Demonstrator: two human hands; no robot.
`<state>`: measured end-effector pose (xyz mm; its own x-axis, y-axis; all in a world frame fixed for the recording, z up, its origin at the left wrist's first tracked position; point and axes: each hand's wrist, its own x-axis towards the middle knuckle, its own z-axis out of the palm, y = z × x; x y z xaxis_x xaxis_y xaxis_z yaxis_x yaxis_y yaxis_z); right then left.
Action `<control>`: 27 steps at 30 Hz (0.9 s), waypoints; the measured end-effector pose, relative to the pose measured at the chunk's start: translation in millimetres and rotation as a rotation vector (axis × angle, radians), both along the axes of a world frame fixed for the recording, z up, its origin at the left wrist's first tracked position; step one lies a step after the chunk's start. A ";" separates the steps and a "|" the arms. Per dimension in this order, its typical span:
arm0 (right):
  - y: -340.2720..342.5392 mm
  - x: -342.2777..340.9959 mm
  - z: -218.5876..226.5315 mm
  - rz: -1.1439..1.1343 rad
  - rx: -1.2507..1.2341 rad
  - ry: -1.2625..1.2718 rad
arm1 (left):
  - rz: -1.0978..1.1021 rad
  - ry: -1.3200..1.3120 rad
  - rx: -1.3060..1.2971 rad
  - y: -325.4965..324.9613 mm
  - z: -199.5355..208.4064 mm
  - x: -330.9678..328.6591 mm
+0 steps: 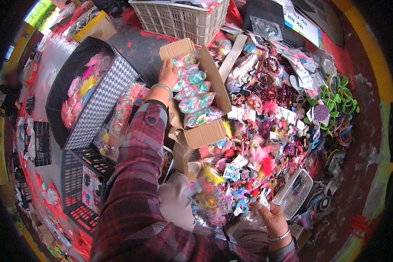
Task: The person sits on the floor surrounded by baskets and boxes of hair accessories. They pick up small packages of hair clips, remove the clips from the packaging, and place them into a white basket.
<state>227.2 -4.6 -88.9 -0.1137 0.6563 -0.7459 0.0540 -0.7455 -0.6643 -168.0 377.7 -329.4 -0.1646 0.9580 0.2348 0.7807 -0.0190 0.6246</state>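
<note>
My left hand (168,73) reaches over the left edge of an open cardboard box (215,78). Its fingers look stretched out and rest against the upper packets; the fingertips are partly hidden. Clear plastic packets (196,103) of small multicoloured items lie stacked in a row inside the box, whose end flaps are folded outward. Low at the right, my right hand (273,220) pinches a small white crumpled piece (263,201), paper or plastic, between thumb and fingers. Beneath that hand spreads a heap of hair ties and trinkets (249,174).
On the left stand a houndstooth-patterned fabric bin (102,98) holding bright bagged items and a black plastic basket (74,192). A white basket (298,192) lies beside my right hand. Green bands (338,96) pile at the right; a beige crate (179,19) stands behind.
</note>
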 end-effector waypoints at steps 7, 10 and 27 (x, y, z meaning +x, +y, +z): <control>-0.9 1.7 0.4 0.020 -0.047 -0.016 | -0.029 -0.018 -0.018 19.4 -17.0 -0.1; -1.5 2.9 -1.9 0.073 -0.030 -0.063 | 0.033 0.120 -0.121 14.5 -16.5 -0.9; -34.2 -6.9 25.3 0.097 0.091 -0.069 | -0.409 0.556 -0.207 -161.8 56.8 114.1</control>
